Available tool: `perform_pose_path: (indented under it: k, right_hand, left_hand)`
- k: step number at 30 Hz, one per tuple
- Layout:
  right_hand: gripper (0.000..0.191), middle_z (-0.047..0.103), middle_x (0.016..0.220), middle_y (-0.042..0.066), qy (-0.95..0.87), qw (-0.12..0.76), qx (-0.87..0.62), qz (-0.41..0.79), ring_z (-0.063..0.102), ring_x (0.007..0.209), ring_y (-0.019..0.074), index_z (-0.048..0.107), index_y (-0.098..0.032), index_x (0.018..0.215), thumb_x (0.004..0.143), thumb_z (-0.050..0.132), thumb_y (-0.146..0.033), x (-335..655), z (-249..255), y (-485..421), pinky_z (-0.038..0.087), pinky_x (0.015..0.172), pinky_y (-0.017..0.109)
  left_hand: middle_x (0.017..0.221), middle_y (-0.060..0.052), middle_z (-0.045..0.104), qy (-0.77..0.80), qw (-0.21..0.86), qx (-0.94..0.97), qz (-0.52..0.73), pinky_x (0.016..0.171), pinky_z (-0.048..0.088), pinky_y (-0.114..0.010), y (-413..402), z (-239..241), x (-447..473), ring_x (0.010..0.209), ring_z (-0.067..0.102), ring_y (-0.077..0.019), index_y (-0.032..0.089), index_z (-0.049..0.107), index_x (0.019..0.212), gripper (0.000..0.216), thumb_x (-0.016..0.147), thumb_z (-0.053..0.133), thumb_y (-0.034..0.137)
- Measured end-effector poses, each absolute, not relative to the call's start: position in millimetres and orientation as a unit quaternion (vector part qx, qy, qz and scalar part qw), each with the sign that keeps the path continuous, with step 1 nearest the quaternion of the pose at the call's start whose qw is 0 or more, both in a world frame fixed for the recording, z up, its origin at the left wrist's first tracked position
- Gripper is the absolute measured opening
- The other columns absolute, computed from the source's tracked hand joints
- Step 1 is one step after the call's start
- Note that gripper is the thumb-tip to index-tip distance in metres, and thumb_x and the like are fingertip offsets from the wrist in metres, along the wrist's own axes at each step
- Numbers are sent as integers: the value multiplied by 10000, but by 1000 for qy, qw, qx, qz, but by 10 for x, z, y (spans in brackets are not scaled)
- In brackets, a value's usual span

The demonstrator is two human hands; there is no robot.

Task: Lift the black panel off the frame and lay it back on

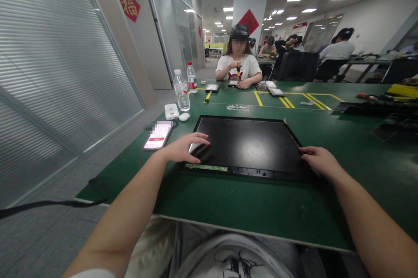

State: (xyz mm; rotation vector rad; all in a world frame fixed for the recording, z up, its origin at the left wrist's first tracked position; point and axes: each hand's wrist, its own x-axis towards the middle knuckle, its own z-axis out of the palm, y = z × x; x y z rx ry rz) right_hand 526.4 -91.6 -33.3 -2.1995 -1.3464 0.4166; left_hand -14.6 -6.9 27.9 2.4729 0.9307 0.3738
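A large flat black panel [248, 143] lies on the green table [248, 208] in front of me. A narrow greenish strip runs along its near left edge. My left hand [183, 147] rests on the panel's near left corner with fingers stretched flat over it. My right hand [318, 160] lies against the panel's near right edge, fingers curled along the rim.
A phone [158, 135] with a lit screen, a white charger [171, 111], a white mouse-like object [184, 116] and two water bottles [181, 90] stand at the left. A person sits across the table working on small devices. Yellow tape lines and tools lie farther right.
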Motion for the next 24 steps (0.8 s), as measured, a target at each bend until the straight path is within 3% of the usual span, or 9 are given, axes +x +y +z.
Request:
perform_pose_path:
  k: [9,19,24]
  right_hand:
    - [643,863,1043,122,-478,245,-824,177,773,805,239,892,-186,1215,625,654,-99,5323,-401,-908,555,692,300]
    - [657,860,1150,140,-476,229,-829,184,794,872,277,890,-175,1222,625,642,-58,5332,-376,-884,570,718,324]
    - [612,863,1130,122,-484,226,-828,172,795,928,275,893,-196,1202,663,645,-47,5319,-380,-888,577,756,309]
  left_hand:
    - [1658,-145,606,305,228,913,147,1280,453,-486,28,171,-204,1506,607,-366,255,781,1385,634,791,944,407]
    - [1684,-162,571,348,257,889,150,1305,420,-521,20,168,-208,1544,562,-403,249,780,1408,698,786,921,533]
    - [1585,-193,640,411,209,862,212,1290,447,-530,65,90,-178,1460,633,-397,200,819,1314,534,911,768,546]
